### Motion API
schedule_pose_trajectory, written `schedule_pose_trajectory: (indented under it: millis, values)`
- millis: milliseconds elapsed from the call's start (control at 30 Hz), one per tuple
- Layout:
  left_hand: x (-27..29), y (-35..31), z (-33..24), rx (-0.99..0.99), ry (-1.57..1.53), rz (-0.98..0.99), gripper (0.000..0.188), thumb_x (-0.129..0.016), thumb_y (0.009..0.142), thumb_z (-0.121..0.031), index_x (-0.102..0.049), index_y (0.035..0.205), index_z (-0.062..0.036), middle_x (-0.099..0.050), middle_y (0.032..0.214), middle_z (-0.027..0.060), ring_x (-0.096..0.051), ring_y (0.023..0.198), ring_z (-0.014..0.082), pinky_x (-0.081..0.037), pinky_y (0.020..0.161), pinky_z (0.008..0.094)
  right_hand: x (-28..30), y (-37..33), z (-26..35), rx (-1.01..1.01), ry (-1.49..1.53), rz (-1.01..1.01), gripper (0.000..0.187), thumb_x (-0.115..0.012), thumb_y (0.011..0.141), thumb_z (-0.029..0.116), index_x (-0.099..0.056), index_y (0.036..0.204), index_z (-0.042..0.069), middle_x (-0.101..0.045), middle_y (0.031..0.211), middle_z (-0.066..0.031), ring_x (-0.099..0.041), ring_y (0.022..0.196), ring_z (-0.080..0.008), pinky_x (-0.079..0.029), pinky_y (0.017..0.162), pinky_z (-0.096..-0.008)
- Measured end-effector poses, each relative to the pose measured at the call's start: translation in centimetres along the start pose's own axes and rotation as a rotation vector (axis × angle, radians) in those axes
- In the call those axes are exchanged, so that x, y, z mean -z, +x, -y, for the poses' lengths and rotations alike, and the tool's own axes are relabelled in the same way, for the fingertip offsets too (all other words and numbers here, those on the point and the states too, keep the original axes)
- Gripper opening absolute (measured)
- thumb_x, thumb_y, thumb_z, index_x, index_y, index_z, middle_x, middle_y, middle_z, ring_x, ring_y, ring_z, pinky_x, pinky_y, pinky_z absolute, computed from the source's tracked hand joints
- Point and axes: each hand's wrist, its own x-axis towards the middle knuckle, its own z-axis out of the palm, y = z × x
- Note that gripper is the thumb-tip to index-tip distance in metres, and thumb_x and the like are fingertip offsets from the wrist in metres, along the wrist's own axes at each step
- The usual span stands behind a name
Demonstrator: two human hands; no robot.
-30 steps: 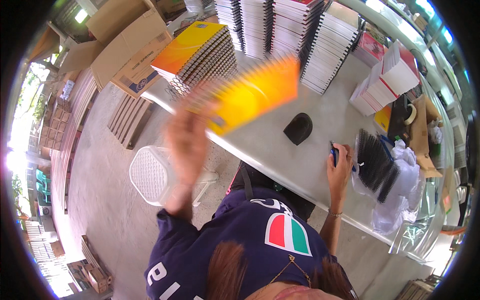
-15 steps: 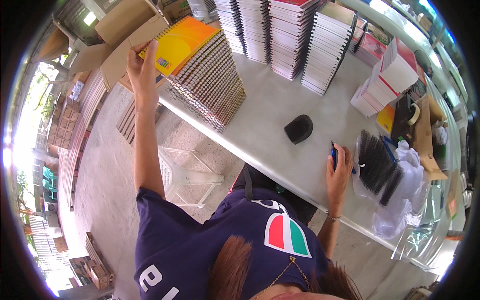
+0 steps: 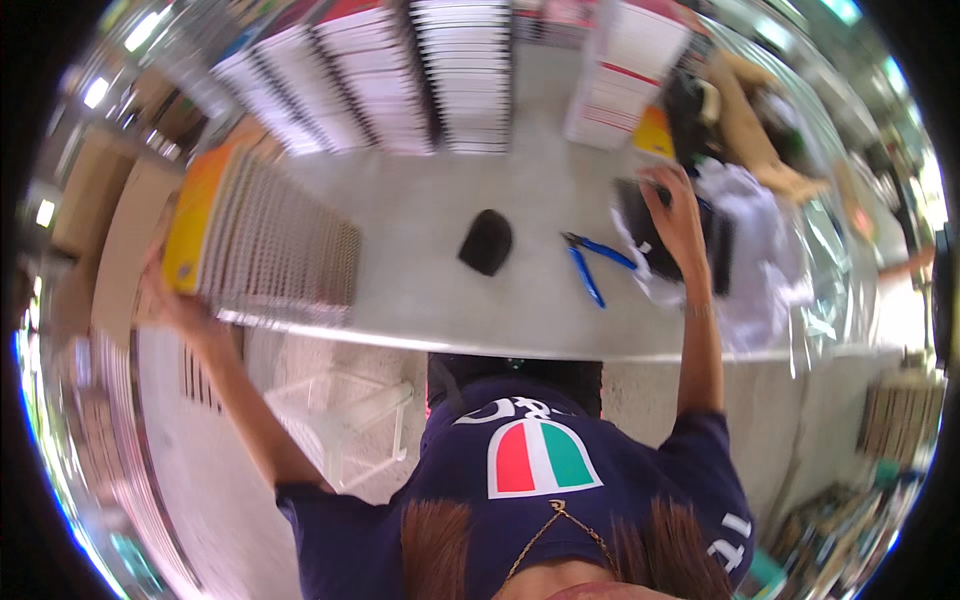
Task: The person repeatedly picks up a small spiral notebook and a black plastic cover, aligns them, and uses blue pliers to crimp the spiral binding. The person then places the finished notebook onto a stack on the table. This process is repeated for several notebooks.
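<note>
At the table's left end stands a tall stack of spiral-bound notebooks (image 3: pixel 285 245) with a yellow-orange cover on top. My left hand (image 3: pixel 178 300) is at the outer corner of that cover; motion smears its fingers, so their grip cannot be made out. On the right, my right hand (image 3: pixel 675 205) reaches over a bundle of black binding coils (image 3: pixel 645 235) on clear plastic, its fingers bent and the thumb apart from them. Blue-handled cutters (image 3: pixel 592 262) lie on the table with their handles spread, left of the coils. A black rounded block (image 3: pixel 487 242) rests mid-table.
Several tall stacks of bound books (image 3: pixel 465 80) line the far side. Another stack of white-edged books (image 3: pixel 622 85) stands right of them. Crumpled white plastic (image 3: pixel 755 255) lies beside the coils. A white plastic stool (image 3: pixel 345 420) is below the table, at left.
My right hand has let go of the blue cutters, which now lie on the table, and has moved onto the black coils. My left hand stays by the notebook stack. The whole view has turned rightward.
</note>
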Motion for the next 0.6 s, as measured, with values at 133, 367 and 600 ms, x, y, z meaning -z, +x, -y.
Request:
schedule_pose_trajectory:
  millis: [133, 367, 600]
  values:
    - [2.0, -0.3, -2.2, -0.530, 0.587, -0.069, 0.027, -0.058, 0.100, -0.024, -0.061, 0.112, -0.0005, -0.059, 0.114, 0.0128, -0.061, 0.107, 0.0248, -0.053, 0.096, 0.0412, 1.2, 4.4, -8.7, -0.194, -0.279, -0.074, 0.017, -0.063, 0.093, 0.013, -0.073, 0.103, 0.004, -0.068, 0.099, -0.0153, -0.066, 0.086, -0.0274, -0.052, 0.081, -0.0370]
    - [2.4, -8.2, -5.5, -0.968, 0.381, -0.330, 0.022, -0.064, 0.094, -0.007, -0.052, 0.111, 0.0015, -0.057, 0.106, 0.0124, -0.064, 0.101, 0.0256, -0.056, 0.092, 0.0441, -2.9, 9.3, -17.6, -0.350, -0.748, 0.291, 0.038, -0.060, 0.095, 0.023, -0.059, 0.129, 0.005, -0.063, 0.121, -0.0236, -0.062, 0.113, -0.0367, -0.051, 0.095, -0.0429]
    - [-0.7, -20.1, -2.6, -0.747, 0.505, 0.087, 0.011, -0.056, 0.094, 0.005, -0.056, 0.098, -0.0047, -0.056, 0.100, 0.0118, -0.059, 0.101, 0.0278, -0.054, 0.094, 0.0481, -9.5, 12.2, -21.1, -1.119, -0.571, 0.110, 0.061, -0.058, 0.094, 0.035, -0.039, 0.145, 0.007, -0.042, 0.143, -0.0228, -0.044, 0.131, -0.0407, -0.042, 0.103, -0.0565]
